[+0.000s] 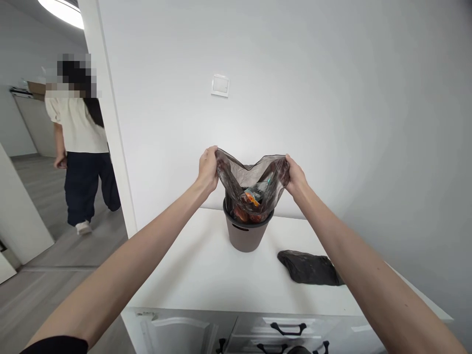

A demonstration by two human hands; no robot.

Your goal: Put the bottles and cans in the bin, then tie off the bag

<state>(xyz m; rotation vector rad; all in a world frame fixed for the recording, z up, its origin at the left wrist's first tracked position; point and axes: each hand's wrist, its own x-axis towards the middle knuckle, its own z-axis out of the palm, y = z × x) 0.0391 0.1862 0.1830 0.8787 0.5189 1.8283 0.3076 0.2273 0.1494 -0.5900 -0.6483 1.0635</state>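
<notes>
A thin black see-through garbage bag (271, 201) is pulled up above the rim of a small brown-grey trash can (245, 238). My left hand (208, 169) grips the bag's left edge. On the opposite side, my right hand (295, 176) pinches its right edge, so the mouth is stretched wide and sags in the middle. Crumpled wrappers (251, 197) with orange and green parts show inside. The can stands upright on a white cabinet top (199, 265). A folded black plastic bag (311, 268) lies to its right, partly hidden by my right forearm.
Behind the cabinet rises a white wall with a light switch (220, 85). Black handles (288, 329) stick out from the drawer fronts below. At the left, a person (83, 128) in a cream top and dark trousers is beyond a doorway (110, 113).
</notes>
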